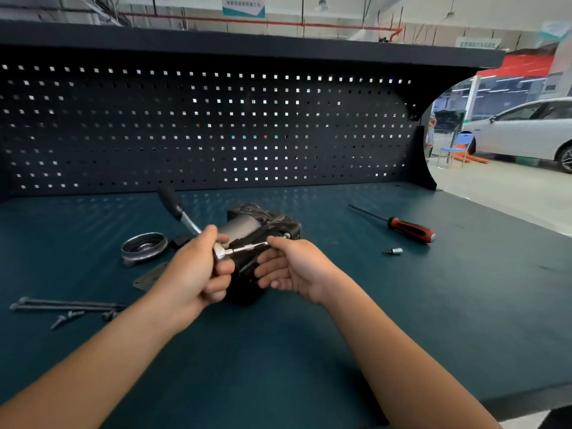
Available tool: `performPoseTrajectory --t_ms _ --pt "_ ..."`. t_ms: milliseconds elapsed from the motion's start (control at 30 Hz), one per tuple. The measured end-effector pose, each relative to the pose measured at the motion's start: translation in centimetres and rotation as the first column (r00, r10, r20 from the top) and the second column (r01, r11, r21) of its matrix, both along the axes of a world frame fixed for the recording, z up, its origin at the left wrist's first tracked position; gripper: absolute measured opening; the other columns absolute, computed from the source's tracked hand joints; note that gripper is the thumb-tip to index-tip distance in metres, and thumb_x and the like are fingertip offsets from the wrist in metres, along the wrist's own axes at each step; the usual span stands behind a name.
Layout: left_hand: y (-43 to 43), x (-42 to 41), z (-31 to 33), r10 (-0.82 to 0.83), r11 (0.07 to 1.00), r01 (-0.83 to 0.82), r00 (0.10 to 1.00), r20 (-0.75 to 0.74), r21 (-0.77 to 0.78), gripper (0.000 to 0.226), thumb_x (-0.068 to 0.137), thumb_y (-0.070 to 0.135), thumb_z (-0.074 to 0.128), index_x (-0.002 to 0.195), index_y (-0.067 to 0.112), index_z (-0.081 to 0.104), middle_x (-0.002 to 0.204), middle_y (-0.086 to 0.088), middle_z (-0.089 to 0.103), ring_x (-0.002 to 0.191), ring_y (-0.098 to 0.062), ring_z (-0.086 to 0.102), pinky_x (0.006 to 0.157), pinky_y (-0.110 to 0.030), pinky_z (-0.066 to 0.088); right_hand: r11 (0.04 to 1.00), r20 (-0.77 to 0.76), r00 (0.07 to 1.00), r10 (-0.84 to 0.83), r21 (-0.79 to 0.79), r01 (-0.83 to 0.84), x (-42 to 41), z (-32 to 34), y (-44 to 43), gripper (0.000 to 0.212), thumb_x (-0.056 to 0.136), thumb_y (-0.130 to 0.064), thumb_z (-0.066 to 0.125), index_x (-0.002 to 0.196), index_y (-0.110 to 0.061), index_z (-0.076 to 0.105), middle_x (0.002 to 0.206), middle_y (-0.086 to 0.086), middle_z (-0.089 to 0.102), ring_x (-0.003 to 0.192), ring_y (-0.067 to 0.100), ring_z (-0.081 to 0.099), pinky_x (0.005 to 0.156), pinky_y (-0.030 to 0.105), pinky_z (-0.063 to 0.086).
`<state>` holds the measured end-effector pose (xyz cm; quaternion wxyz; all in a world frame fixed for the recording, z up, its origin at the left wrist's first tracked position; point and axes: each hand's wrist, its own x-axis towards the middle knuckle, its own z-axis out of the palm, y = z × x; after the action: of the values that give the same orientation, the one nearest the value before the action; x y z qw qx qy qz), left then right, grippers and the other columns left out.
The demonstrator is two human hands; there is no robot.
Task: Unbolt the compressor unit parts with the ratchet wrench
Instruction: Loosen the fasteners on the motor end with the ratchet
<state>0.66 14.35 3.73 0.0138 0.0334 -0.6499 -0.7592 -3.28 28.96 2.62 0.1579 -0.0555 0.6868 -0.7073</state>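
Fingers of left hand grip ratchet wrench on compressor unit; right hand, fingers relaxed, touches extension.

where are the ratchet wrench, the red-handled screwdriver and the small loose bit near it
ratchet wrench (189, 223): head view, on its bare metal shaft
red-handled screwdriver (409, 230): head view, on the red and black handle
small loose bit (393, 251): head view, on its metal body

Front: I find bare teal worktop. Centre: dark compressor unit blocks. Left: round metal cap, flat grey plate, long dark bolts. Right: red-handled screwdriver, small metal bit, bare lane towards the unit. Rear: black perforated pegboard.
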Motion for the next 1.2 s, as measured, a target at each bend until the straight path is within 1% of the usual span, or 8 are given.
performPoseTrajectory --t_ms 267,400,467,667,867,967,1100,1200 --pt "-0.5 0.6 -1.6 -0.055 0.892 -0.092 0.95 -0.308 -0.442 0.018 0.098 0.025 0.034 0.103 0.015 0.047 0.039 0.01 0.038 0.033 -0.003 0.036 0.035 -0.011 0.027 0.996 0.001 0.996 0.086 0.028 -0.086 0.3 -0.2 -0.6 0.033 0.099 -0.025 0.041 0.074 -0.008 0.054 0.05 0.002 0.065 0.04 0.01 0.06 0.036 0.014 0.042" --pt "-1.9 0.6 -1.5 -0.517 0.039 -0.542 0.708 -0.481 -0.84 0.031 0.09 0.036 0.035 0.119 0.027 0.041 0.055 0.008 0.056 0.044 -0.015 0.058 0.037 -0.022 0.039 0.993 -0.011 0.994 0.109 0.034 -0.109 0.5 -0.3 0.2 0.023 0.094 -0.009 0.045 0.075 -0.004 0.056 0.053 0.003 0.064 0.042 0.008 0.06 0.038 0.014 0.043" --pt "-2.1 0.1 -1.6 -0.634 -0.072 -0.64 0.622 -0.46 -0.765 0.037 0.085 0.04 0.034 0.121 0.031 0.036 0.058 0.003 0.061 0.038 -0.021 0.056 0.031 -0.023 0.038 0.992 -0.036 0.992 0.121 0.049 -0.119 0.5 -0.3 0.4 0.019 0.092 -0.007 0.045 0.079 -0.004 0.058 0.054 0.003 0.064 0.043 0.009 0.061 0.038 0.014 0.043" --pt "-0.4 -0.4 -1.6 -0.002 0.937 -0.078 0.973 -0.229 -0.34 0.023 0.097 0.03 0.032 0.112 0.019 0.046 0.037 0.008 0.039 0.028 -0.005 0.032 0.033 -0.014 0.025 0.983 -0.005 0.985 0.175 0.05 -0.175 0.2 -0.3 -0.1 0.034 0.098 -0.025 0.041 0.071 -0.009 0.055 0.052 0.004 0.065 0.041 0.011 0.061 0.037 0.014 0.042" --pt "0.5 -0.3 -2.5 0.021 0.968 -0.094 0.955 -0.297 -0.232 0.01 0.097 0.024 0.038 0.098 0.019 0.047 0.045 0.01 0.037 0.035 -0.001 0.035 0.033 -0.015 0.026 0.989 -0.01 0.99 0.141 0.04 -0.14 -0.3 -0.3 0.3 0.034 0.096 -0.022 0.042 0.068 -0.009 0.054 0.051 0.004 0.064 0.039 0.012 0.059 0.036 0.014 0.04" --pt "-0.4 0.1 -3.0 -0.123 0.741 -0.24 0.869 -0.478 -0.627 0.019 0.094 0.029 0.042 0.109 0.019 0.045 0.049 0.011 0.049 0.047 -0.003 0.048 0.048 -0.014 0.033 0.989 0.002 0.989 0.147 0.035 -0.147 -0.6 -0.6 0.2 0.034 0.095 -0.021 0.042 0.067 -0.008 0.054 0.048 0.005 0.063 0.037 0.012 0.058 0.035 0.014 0.04" --pt "-1.3 0.7 -2.4 -0.499 -0.025 -0.603 0.699 -0.513 -0.797 0.041 0.085 0.036 0.057 0.118 0.016 0.043 0.056 0.004 0.062 0.038 -0.011 0.055 0.033 -0.024 0.036 0.984 -0.007 0.985 0.175 0.039 -0.175 -0.5 -0.9 0.6 0.031 0.095 -0.015 0.038 0.072 -0.007 0.056 0.055 0.008 0.063 0.038 0.011 0.058 0.035 0.014 0.041" --pt "-1.4 0.5 -2.2 -0.571 -0.035 -0.685 0.612 -0.548 -0.728 0.038 0.083 0.037 0.04 0.116 0.019 0.043 0.055 0.007 0.063 0.033 -0.012 0.053 0.03 -0.021 0.036 0.977 -0.012 0.981 0.196 0.082 -0.195 -0.5 -0.7 1.1 0.029 0.096 -0.014 0.038 0.081 -0.002 0.061 0.056 0.007 0.064 0.039 0.01 0.058 0.036 0.014 0.041"
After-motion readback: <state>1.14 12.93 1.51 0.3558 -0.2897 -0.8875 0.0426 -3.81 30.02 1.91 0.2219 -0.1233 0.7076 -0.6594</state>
